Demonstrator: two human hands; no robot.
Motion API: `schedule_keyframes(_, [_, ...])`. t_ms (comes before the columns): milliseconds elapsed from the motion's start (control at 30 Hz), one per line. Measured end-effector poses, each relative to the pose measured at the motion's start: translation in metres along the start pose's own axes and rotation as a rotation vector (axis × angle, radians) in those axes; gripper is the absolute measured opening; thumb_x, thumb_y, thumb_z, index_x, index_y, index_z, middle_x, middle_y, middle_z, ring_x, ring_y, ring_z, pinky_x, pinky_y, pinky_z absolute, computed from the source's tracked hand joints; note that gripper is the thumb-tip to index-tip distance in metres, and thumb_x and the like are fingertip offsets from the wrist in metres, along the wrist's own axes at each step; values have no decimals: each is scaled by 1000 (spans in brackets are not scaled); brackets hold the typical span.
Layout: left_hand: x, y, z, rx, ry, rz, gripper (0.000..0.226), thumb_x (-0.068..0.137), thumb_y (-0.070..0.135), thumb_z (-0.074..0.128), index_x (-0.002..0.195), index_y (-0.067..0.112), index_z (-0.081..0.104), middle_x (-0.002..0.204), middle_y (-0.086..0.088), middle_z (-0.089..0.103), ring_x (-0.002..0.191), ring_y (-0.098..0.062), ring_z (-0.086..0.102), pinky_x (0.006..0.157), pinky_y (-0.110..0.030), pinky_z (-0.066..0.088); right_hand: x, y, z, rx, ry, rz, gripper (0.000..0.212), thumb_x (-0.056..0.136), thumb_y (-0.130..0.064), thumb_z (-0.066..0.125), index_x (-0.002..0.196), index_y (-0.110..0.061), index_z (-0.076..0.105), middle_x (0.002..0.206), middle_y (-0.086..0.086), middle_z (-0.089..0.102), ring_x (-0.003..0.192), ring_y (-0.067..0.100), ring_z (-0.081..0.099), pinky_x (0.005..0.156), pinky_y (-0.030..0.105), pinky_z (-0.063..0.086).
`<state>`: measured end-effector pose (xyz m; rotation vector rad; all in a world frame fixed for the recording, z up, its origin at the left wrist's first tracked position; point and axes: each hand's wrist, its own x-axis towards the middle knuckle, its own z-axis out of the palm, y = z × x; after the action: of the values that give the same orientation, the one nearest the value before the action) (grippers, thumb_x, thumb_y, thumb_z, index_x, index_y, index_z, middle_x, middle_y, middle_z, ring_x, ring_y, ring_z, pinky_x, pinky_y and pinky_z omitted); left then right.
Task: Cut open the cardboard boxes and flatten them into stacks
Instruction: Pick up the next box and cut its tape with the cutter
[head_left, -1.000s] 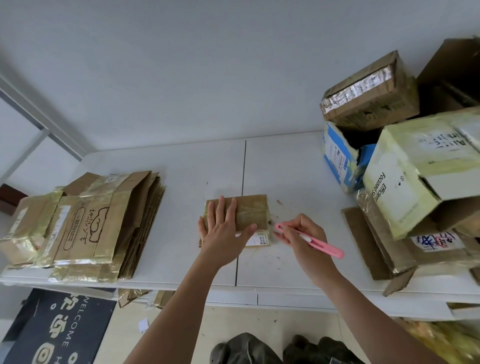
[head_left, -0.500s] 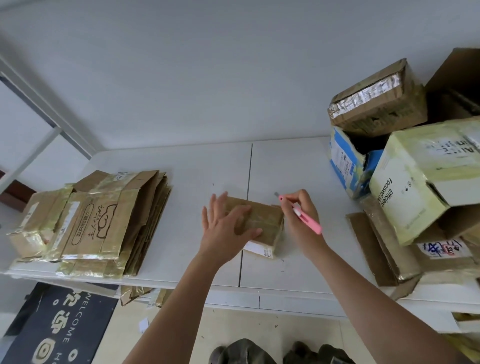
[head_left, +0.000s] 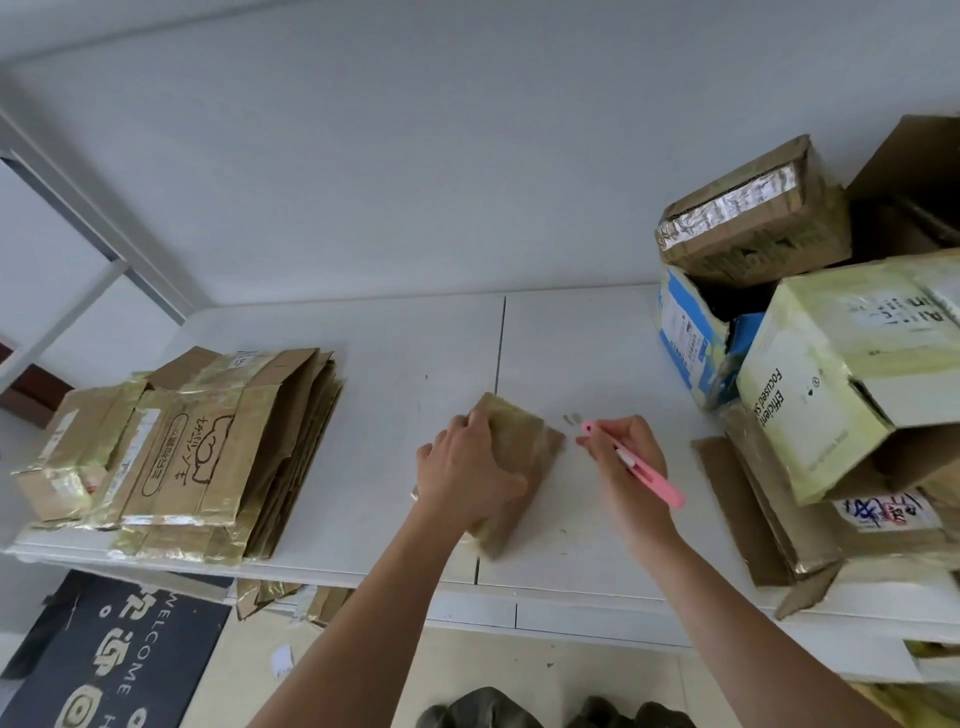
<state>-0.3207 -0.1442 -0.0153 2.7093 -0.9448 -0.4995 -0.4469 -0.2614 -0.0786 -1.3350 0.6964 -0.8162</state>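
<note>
**Box under the left hand, cutter in the right**

Stack of flattened cardboard (head_left: 208, 447) lies at the left end of the white table (head_left: 415, 353), above a dark welcome mat (head_left: 114, 654) on the floor. Near the table's middle seam, the left hand (head_left: 467, 473) grips a small taped cardboard box (head_left: 524, 457), fingers curled over its far left edge. Just right of the box, the right hand (head_left: 631, 462) holds a pink utility cutter (head_left: 636, 465) like a pen, tip toward the box. At the far right, unopened and part-opened boxes (head_left: 831, 364) are piled.
</note>
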Motion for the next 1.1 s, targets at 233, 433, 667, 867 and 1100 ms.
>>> schedule_keyframes(233, [9, -33, 9, -243, 8, 229, 73, 71, 36, 82, 134, 37, 44, 145, 20, 34, 136, -3, 31, 121, -46, -5, 14, -8, 0, 155, -139, 105, 7, 96, -4, 57, 90, -3, 55, 92, 16, 70, 94, 25, 72, 84, 31, 58])
schedule_keyframes(433, [8, -34, 13, -228, 45, 244, 72, 72, 45, 81, 134, 39, 45, 147, 23, 33, 135, 2, 29, 120, -37, -8, 21, -5, 9, 101, -162, 188, 8, 97, -13, 59, 94, -5, 58, 100, 11, 71, 98, 21, 71, 88, 47, 58])
schedule_keyframes(667, [9, -36, 12, -218, 29, 249, 64, 81, 52, 71, 137, 38, 43, 151, 21, 29, 140, 1, 24, 121, -38, -9, 21, 2, 21, 104, -144, 217, 13, 98, -15, 58, 93, -3, 55, 96, 16, 70, 95, 29, 71, 89, 52, 56])
schedule_keyframes(867, [12, -37, 12, -217, 12, 255, 61, 83, 45, 71, 137, 36, 43, 153, 19, 28, 142, 0, 20, 121, -40, -11, 28, -1, 20, -48, -171, 162, 14, 96, -10, 59, 86, -1, 54, 81, 5, 68, 85, 16, 71, 78, 38, 55])
schedule_keyframes(1100, [9, -36, 19, -206, 29, 280, 62, 81, 44, 74, 135, 37, 46, 152, 20, 29, 142, 1, 20, 121, -41, -12, 18, -3, 5, -170, -217, 103, 18, 96, -11, 58, 82, -2, 50, 80, 12, 64, 86, 30, 63, 74, 46, 50])
